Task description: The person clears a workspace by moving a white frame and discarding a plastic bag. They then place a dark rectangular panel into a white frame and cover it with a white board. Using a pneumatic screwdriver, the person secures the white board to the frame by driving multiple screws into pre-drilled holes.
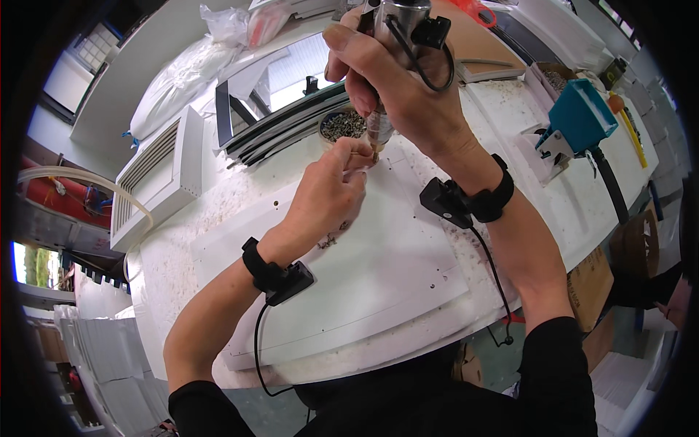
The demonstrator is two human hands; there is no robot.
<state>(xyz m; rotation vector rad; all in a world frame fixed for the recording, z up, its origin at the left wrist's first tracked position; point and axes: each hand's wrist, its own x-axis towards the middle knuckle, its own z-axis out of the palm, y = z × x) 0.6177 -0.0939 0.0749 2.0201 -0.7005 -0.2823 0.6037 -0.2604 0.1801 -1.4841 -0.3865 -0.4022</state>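
My right hand [400,87] is wrapped round a silver power screwdriver [402,20], held upright with its bit end [378,135] pointing down at the far part of a white panel [393,240]. Thumb and fingers of my left hand [331,186] are pinched together right at that tip. Whatever small piece they hold is hidden. A few small screws [325,242] lie on the panel beside my left hand. Just beyond it sits a round bowl [321,134] full of screws. Several small holes show in the panel.
A white louvred frame [186,156] stands at the left, near a pale hose [87,173]. Dark strips [269,138] and a glass-like pane [300,73] lie at the back. On the right are a teal box-shaped tool [579,113] with a black handle and a yellow-handled tool [632,138]. Cables hang from both wrists.
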